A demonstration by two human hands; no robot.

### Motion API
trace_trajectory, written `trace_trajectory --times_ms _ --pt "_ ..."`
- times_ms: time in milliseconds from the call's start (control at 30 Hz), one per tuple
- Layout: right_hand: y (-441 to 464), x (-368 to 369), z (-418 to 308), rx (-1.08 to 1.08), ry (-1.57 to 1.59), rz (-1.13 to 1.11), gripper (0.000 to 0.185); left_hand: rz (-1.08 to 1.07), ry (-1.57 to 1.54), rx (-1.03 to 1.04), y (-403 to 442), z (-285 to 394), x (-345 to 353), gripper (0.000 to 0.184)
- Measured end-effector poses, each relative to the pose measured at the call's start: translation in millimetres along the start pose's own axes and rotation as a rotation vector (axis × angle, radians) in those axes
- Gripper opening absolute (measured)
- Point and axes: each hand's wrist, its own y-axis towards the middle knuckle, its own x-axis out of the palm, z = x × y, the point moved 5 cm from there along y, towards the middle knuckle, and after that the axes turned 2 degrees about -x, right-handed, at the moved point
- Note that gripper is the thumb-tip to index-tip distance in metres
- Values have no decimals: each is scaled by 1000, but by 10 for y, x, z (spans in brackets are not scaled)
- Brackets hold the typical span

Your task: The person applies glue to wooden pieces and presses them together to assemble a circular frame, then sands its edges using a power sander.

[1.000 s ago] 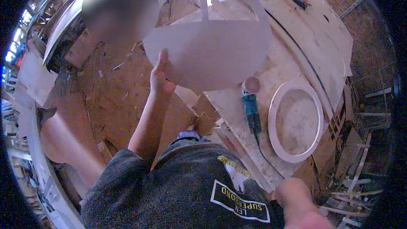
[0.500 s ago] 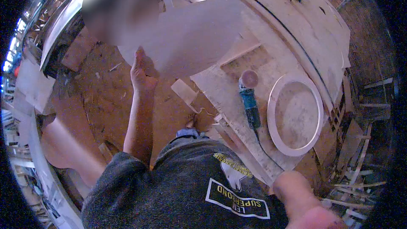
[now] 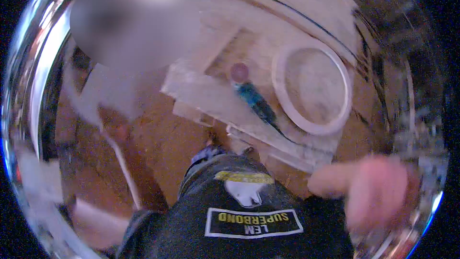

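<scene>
My left hand (image 3: 119, 130), dark and smeared by motion, is at the lower edge of a pale round panel (image 3: 112, 88), gripping it. The panel is tilted, and a blurred patch hides its upper part. At the lower right, my right hand (image 3: 378, 189) is a pink blur whose fingers cannot be made out. A teal angle grinder (image 3: 254, 100) with a reddish disc lies on a pale wooden sheet (image 3: 191, 84), its cord trailing toward the lower right. Beside the grinder, a pale oval ring (image 3: 280, 84) lies flat.
A long black cable or strip (image 3: 287, 5) curves over the boards at the top. Thin wood pieces (image 3: 282, 160) lie along the near edge of the sheet. Brown floor (image 3: 187, 148) shows in front of my body. Blurred clutter lines both sides.
The view has swung, shifting the grinder and ring left and up in it. My left hand and the panel have moved left and lower, closer to my body.
</scene>
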Motion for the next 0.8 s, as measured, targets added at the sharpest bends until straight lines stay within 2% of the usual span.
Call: trace_trajectory --times_ms 67,100,133,167,200,267,333,400,467,533,600,633,667,733,800 --pt "-599 75 705 332 -355 -219 35 138 135 77 -49 318 51 33" --pt "-1029 39 1077 514 -447 -399 31 171 180 100 -72 430 78 33" --pt "-1598 -83 1461 714 -531 -593 39 189 228 128 -94 510 112 33" --pt "-2141 -227 1684 807 -659 -767 44 205 266 148 -113 590 175 33" --pt "-2449 -378 1729 799 -639 -794 51 211 303 159 -151 608 223 33" --pt "-3296 -1020 2078 966 -778 -552 62 214 366 183 -168 644 359 33" --pt "-3679 -1520 2207 1303 -789 -277 73 207 409 202 -184 624 468 33" --pt "-3998 -1730 2460 1458 -909 -243 83 220 439 222 -206 667 591 33" --pt "-4409 -1890 2735 1481 -1123 -471 92 212 456 231 -207 636 689 33" --pt "-4196 -1858 2773 1553 -1198 -745 97 205 452 236 -234 655 787 34" --pt "-4329 -1756 2830 1520 -995 -648 98 203 440 250 -343 695 860 34" --pt "-4473 -1838 2855 1438 -802 -390 96 208 432 261 -407 745 883 34" --pt "-4362 -1772 2763 1111 -1132 -496 79 209 413 262 -454 762 899 34" --pt "-4052 -1426 2430 765 -1177 -617 51 217 389 271 -527 790 956 34" --pt "-3480 -621 1789 797 -690 -687 29 237 359 284 -592 842 947 34"
